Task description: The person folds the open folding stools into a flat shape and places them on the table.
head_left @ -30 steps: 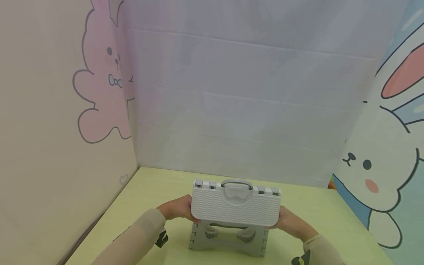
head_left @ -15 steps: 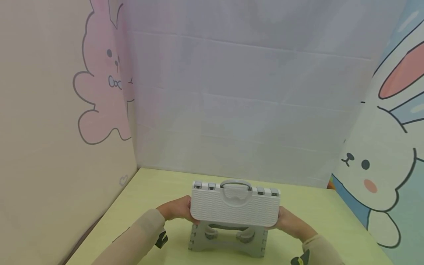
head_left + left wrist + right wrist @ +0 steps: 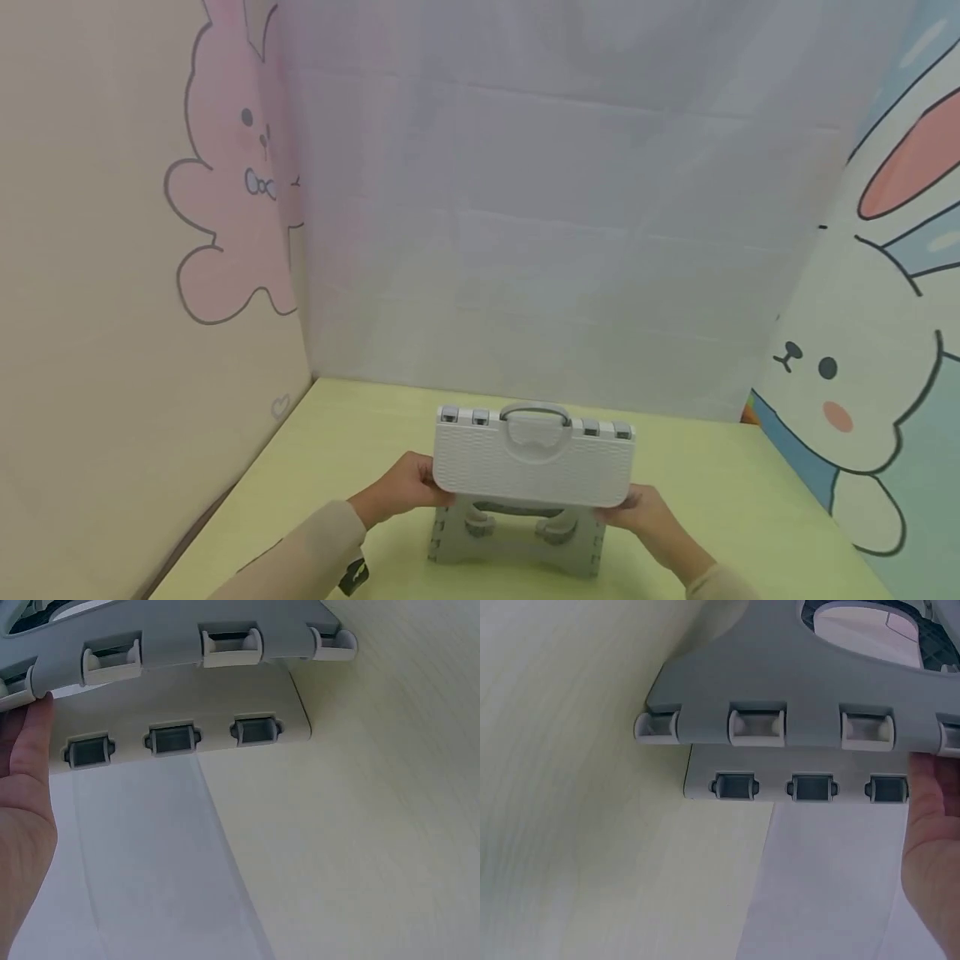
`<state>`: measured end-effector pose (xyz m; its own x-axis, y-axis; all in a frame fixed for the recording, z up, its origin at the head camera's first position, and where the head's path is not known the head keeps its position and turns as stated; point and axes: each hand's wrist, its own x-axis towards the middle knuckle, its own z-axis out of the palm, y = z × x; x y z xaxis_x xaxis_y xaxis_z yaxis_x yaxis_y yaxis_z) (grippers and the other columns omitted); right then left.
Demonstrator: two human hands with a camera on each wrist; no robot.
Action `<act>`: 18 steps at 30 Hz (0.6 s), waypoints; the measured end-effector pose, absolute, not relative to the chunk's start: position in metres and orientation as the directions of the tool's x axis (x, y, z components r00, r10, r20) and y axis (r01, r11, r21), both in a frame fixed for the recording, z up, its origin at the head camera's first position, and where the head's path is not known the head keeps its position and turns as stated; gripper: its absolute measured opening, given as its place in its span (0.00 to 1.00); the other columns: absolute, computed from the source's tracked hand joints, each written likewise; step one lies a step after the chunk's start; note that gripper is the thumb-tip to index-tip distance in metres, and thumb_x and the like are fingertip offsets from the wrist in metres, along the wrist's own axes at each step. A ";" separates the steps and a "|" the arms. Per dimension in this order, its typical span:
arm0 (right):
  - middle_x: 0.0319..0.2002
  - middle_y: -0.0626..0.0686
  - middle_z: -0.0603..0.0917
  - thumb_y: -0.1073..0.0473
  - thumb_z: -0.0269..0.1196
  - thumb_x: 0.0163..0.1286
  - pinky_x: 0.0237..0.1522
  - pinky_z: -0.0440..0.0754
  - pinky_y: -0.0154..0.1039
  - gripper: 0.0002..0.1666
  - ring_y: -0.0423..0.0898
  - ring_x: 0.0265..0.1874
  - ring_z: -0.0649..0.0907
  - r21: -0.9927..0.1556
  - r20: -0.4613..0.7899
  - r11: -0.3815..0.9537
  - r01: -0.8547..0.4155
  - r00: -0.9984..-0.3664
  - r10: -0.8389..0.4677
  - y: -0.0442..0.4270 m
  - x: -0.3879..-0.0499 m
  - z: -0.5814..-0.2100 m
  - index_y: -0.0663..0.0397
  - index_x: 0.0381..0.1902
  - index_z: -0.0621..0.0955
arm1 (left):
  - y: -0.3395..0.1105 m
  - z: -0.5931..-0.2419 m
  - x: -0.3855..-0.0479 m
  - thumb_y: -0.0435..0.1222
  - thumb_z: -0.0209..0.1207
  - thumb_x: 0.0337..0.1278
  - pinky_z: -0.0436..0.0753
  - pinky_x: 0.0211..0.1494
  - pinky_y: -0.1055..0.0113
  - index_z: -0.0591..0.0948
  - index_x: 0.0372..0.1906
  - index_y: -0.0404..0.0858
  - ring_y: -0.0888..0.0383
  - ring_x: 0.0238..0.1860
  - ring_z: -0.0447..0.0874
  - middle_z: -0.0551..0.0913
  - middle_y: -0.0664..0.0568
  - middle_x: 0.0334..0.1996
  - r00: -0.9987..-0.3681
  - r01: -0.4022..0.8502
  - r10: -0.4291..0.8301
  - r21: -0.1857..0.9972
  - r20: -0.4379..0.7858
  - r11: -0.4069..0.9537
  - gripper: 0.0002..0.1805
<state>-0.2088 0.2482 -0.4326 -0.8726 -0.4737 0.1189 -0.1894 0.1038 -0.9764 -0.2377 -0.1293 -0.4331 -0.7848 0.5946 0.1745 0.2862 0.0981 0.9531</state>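
A folding stool with a white textured seat (image 3: 532, 467) and grey leg panels (image 3: 510, 546) stands unfolded on the yellow table, its carry handle (image 3: 536, 409) at the far edge. The left hand (image 3: 401, 486) grips the seat's left near corner, and the right hand (image 3: 643, 512) grips the right near corner, lower down. In the left wrist view, the fingers of the left hand (image 3: 28, 795) reach up behind a hinged panel edge (image 3: 169, 649). The right wrist view has the right hand (image 3: 934, 840) beside a similar panel (image 3: 802, 697). Some fingertips are hidden.
The yellow table top (image 3: 360, 417) extends around the stool. A pale curtain (image 3: 555, 250) hangs behind, with a pink rabbit print (image 3: 232, 208) on the left wall and a white rabbit print (image 3: 862, 375) on the right.
Both hands have shifted slightly down at the seat's corners, the right one more, so more of its fingers shows below the seat edge. The stool stands almost unchanged.
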 end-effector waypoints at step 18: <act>0.42 0.36 0.85 0.67 0.64 0.61 0.47 0.77 0.32 0.18 0.35 0.44 0.82 -0.967 0.163 0.108 -0.232 -0.884 -0.439 0.240 -0.216 -0.436 0.42 0.46 0.84 | -0.121 -0.440 -0.239 0.22 0.63 0.47 0.83 0.45 0.59 0.77 0.49 0.18 0.52 0.45 0.83 0.81 0.31 0.46 -0.808 0.255 0.558 0.966 0.191 0.037 0.21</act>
